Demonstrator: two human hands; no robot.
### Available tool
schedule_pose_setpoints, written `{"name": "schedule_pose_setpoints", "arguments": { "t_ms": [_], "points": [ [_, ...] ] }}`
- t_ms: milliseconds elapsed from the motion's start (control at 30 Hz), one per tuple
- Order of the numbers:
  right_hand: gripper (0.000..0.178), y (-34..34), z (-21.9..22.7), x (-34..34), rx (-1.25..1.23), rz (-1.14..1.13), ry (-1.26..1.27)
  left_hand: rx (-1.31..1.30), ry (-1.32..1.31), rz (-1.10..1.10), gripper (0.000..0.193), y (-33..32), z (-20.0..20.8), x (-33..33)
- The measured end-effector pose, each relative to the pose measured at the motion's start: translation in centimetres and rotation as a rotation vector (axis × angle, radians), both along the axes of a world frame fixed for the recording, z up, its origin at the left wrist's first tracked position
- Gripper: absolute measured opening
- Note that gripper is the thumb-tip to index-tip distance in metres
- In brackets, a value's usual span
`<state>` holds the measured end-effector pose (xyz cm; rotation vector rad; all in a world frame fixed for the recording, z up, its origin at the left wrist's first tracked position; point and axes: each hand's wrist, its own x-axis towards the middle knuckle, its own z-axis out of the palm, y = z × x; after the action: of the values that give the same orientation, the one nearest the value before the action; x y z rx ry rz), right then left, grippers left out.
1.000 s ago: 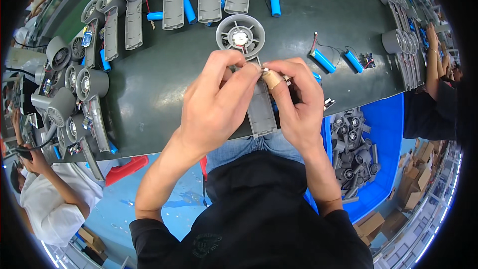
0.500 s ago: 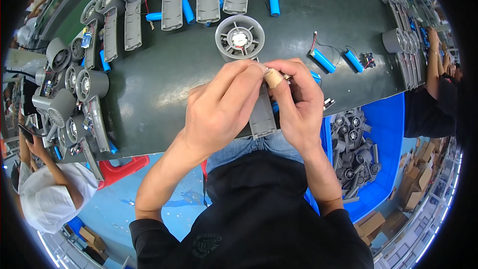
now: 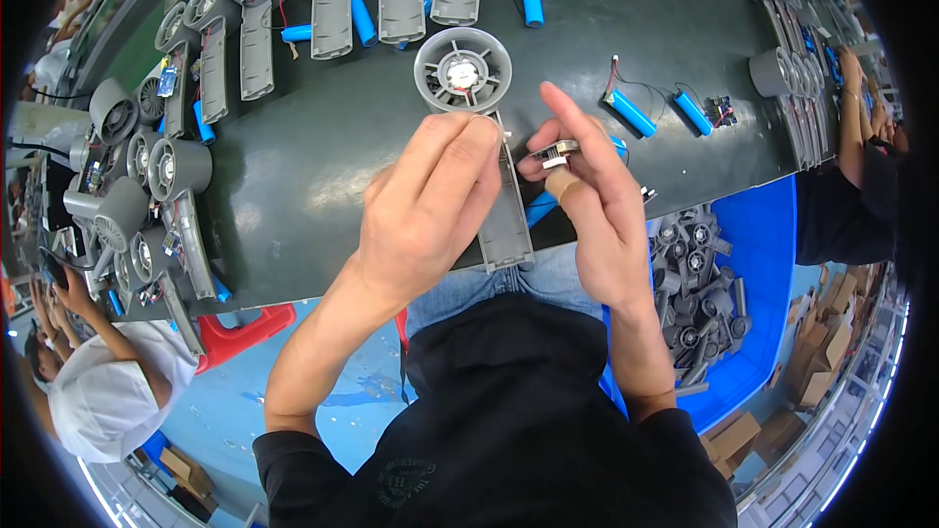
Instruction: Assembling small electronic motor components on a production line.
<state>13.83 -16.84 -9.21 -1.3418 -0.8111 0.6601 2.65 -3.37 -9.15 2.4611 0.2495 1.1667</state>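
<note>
A grey fan housing (image 3: 463,70) with a spoked round end lies in front of me, its open trough-like handle (image 3: 506,225) pointing toward my body. Over the handle's left side, my left hand (image 3: 425,205) is closed with fingertips bunched together; whatever they pinch is hidden. My right hand (image 3: 599,191), just right of the handle, grips a small circuit board (image 3: 559,150) with a white connector between thumb and fingers, the index finger stretched away. Tan tape wraps the right thumb. A blue cylindrical battery (image 3: 541,207) shows partly behind that hand.
Two wired blue batteries (image 3: 631,113) lie at the right of the dark green table (image 3: 313,156). Several fan housings with batteries line the far and left sides. A blue bin (image 3: 758,284) of grey housings stands at right. Co-workers sit at both sides, one by a red stool (image 3: 245,334).
My hands have come apart: the left moved slightly left, the right moved right and its index finger lifted. The circuit board now shows in the right hand. The fan housing shifted slightly left.
</note>
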Motion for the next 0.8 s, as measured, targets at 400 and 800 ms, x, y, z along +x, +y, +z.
{"name": "schedule_pose_setpoints", "arguments": {
  "t_ms": [400, 800],
  "points": [
    [0.032, 0.9, 0.1, -0.4, -0.139, -0.157, -0.256, -0.054, 0.055, -0.021, 0.03, -0.2, 0.5, 0.1],
    [0.027, 1.1, -0.4, -0.8, -0.072, -0.264, -0.454, -0.147, 0.072, -0.015, 0.025, -0.6, 1.3, 0.4]
  ]
}}
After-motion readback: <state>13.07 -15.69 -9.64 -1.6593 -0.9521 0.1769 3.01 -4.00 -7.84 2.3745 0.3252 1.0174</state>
